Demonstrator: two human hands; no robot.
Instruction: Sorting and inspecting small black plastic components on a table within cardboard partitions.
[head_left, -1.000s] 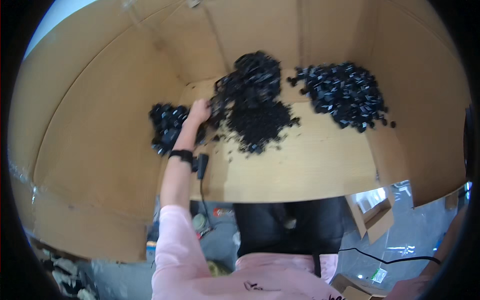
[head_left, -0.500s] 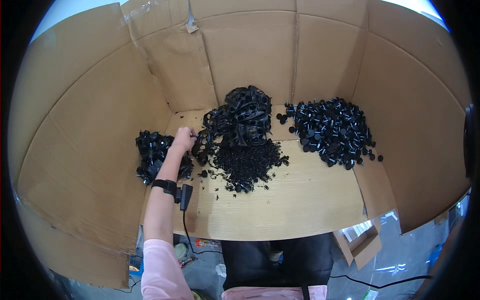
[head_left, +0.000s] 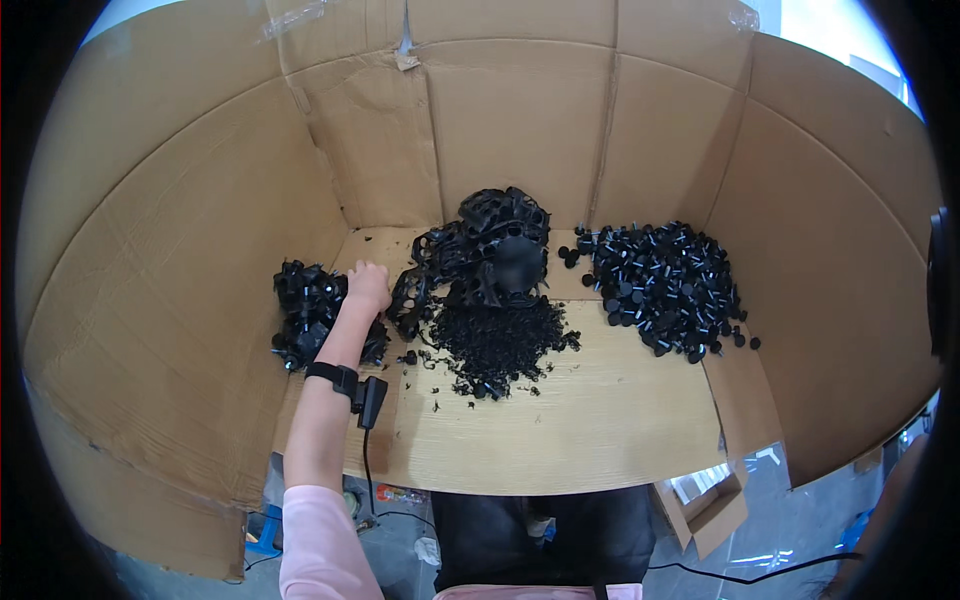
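Note:
My left hand (head_left: 369,287) is over the back left of the table, at the right edge of a pile of black clumped parts with shiny metal bits (head_left: 310,315). Its fingers are curled together; whatever they may hold is hidden. Just right of it stands a heap of black perforated rubbery sheets (head_left: 440,258). A blurred dark round shape (head_left: 517,265) shows against that heap. In front lies a mound of small black scraps (head_left: 495,340). Farther right, black round-headed bolts (head_left: 670,285) with metal shanks are piled up. My right hand is out of sight.
Tall cardboard walls (head_left: 520,120) enclose the table (head_left: 560,430) at the back and sides. A black device (head_left: 369,402) is strapped to my left wrist, its cable hanging over the table edge. An open cardboard box (head_left: 715,515) lies below at right.
The view has tilted, so the piles sit slightly lower. My left hand has drawn back a little from the sheets. A blurred dark round shape has appeared before the heap.

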